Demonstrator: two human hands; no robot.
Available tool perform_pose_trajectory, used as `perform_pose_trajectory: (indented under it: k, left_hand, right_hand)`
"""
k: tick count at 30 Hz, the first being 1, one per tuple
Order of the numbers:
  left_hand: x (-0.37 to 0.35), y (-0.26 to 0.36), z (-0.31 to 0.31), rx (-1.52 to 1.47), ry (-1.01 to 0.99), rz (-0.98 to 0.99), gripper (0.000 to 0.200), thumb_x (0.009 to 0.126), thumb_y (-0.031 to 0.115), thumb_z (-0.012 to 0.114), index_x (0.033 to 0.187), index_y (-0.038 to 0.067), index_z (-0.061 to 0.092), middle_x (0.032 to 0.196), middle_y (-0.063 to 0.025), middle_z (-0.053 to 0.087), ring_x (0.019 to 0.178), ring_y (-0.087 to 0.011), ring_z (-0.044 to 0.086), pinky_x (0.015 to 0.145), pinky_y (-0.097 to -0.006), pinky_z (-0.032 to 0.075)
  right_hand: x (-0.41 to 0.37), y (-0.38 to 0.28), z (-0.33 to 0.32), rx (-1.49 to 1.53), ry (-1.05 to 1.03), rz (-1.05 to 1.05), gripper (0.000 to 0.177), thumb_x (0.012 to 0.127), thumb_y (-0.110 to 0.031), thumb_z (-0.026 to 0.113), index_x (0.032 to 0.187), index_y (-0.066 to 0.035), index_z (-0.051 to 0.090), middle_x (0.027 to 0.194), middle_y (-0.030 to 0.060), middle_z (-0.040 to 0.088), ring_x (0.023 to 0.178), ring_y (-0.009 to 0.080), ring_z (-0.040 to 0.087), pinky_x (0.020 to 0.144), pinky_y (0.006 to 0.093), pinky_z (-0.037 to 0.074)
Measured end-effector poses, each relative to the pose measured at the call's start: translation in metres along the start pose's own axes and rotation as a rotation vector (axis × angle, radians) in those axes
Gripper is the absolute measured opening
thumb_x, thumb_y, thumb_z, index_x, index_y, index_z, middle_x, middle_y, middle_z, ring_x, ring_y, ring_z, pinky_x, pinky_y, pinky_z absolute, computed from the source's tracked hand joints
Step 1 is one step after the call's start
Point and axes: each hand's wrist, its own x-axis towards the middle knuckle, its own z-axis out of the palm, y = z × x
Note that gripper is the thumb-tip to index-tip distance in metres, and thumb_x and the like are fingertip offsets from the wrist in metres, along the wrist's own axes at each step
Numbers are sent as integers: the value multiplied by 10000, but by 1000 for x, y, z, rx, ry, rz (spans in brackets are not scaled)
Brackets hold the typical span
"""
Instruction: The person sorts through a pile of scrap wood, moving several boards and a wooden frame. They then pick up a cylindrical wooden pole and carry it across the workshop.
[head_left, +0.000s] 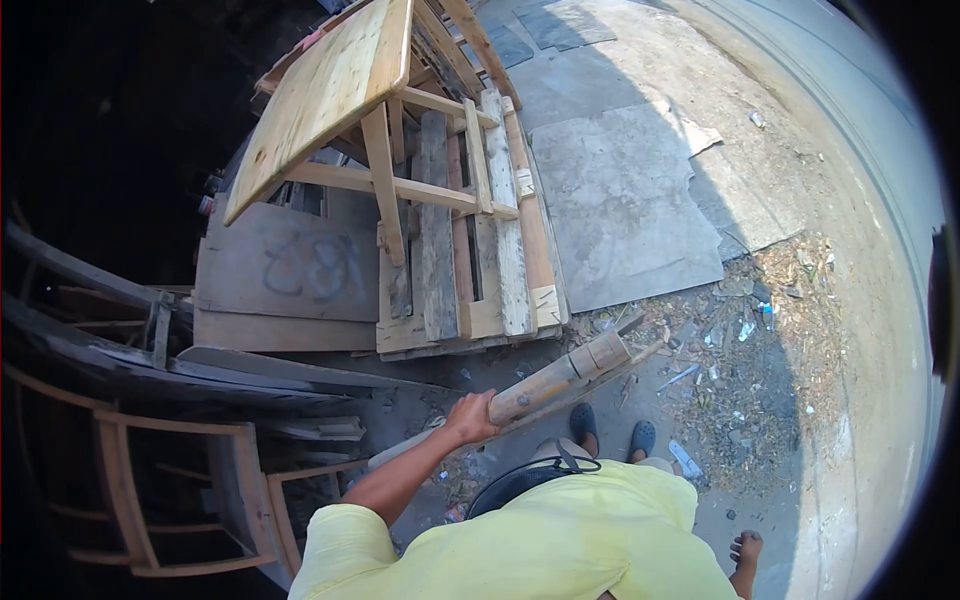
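Note:
My left hand (pixel 472 417) is closed around the near end of a thick, round wooden piece (pixel 545 387). A dark band circles the piece near its far end. Beneath and beside it runs a long, thin wooden strip (pixel 627 362), pointing up and to the right. Whether my fingers also hold the strip cannot be made out. My right hand (pixel 746 547) hangs low at the right of my body, its fingers curled, with nothing visible in it.
A wooden table (pixel 330 100) leans on pallets (pixel 435 230) ahead. A marked board (pixel 285 262) stands left of them. Wooden frames (pixel 190 428) lie at the left. Flat grey sheets (pixel 630 205) and scattered debris (pixel 745 350) cover the ground at the right.

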Motion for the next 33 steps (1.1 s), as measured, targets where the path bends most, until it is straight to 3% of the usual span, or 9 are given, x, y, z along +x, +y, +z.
perform_pose_trajectory:
  k: [11, 15, 23, 25, 26, 28, 29, 31, 33]
  left_hand:
    - [76, -81, -20, 60, 6, -58, 500, 607, 192, 717, 1080, 86, 594, 1037, -203, 646, 1048, -379, 586, 893, -473, 478]
    - [100, -102, -41, -7, 54, 47, 587, 565, 226, 762, 1112, 90, 600, 1031, -195, 657, 1000, -380, 609, 868, -454, 484]
    - [153, -132, -47, 33, 288, -148, 556, 694, 178, 714, 1212, 117, 522, 1092, -189, 637, 1100, -349, 575, 960, -452, 440]
    - [150, -117, -45, 74, 265, -243, 569, 701, 190, 720, 1229, 130, 517, 1267, -163, 550, 1243, -313, 467, 1052, -477, 350]
    - [137, -105, -44, 61, 272, -251, 569, 701, 190, 720, 1229, 130, 517, 1267, -163, 550, 1243, -313, 467, 1052, -477, 350]
    - [103, -83, -36, 148, 578, -221, 645, 691, 197, 733, 1284, 106, 495, 1389, -164, 434, 1312, -344, 369, 1094, -498, 279]
    - [90, -77, -24, 140, 585, -240, 645, 691, 197, 733, 1284, 106, 495, 1389, -164, 434, 1312, -344, 369, 1094, -498, 279]
    - [55, -66, 9, 79, 850, -170, 723, 697, 211, 734, 1346, 89, 439, 1469, -154, 319, 1358, -365, 277, 1112, -533, 224]
    - [11, -56, 70, 26, 879, -243, 722, 715, 213, 715, 1360, 67, 424, 1455, -165, 347, 1352, -358, 305, 1107, -493, 260]
  right_hand:
    - [-59, -39, 28, -25, 33, -68, 178, 896, -209, 528, 1052, -129, 560, 799, 46, 593, 604, 166, 580, 454, 302, 434]
    - [-68, -54, 39, -26, 21, -118, 171, 889, -199, 537, 1039, -122, 562, 822, 54, 606, 621, 170, 586, 476, 305, 450]
    - [-65, -114, 52, -128, -79, -294, 217, 880, -200, 556, 1071, -99, 566, 875, 77, 634, 654, 190, 622, 509, 313, 469]
    - [-58, -126, 43, -179, -86, -330, 221, 879, -202, 559, 1073, -97, 564, 886, 83, 638, 656, 193, 625, 512, 314, 471]
    - [-54, -130, 37, -181, -96, -343, 223, 878, -202, 562, 1074, -96, 563, 889, 88, 639, 658, 197, 627, 512, 317, 471]
    - [-46, -136, 26, -192, -116, -368, 226, 877, -203, 564, 1075, -95, 562, 892, 93, 640, 661, 201, 629, 511, 320, 471]
    - [-41, -140, 19, -195, -121, -365, 220, 876, -202, 564, 1068, -94, 562, 890, 96, 639, 658, 204, 628, 508, 326, 471]
    - [-26, -149, 5, -224, -141, -376, 215, 875, -201, 564, 1061, -92, 561, 887, 99, 638, 656, 207, 627, 505, 331, 471]
    - [-5, -158, -3, -227, -209, -401, 203, 876, -200, 557, 1049, -93, 560, 889, 100, 640, 656, 217, 629, 499, 341, 470]
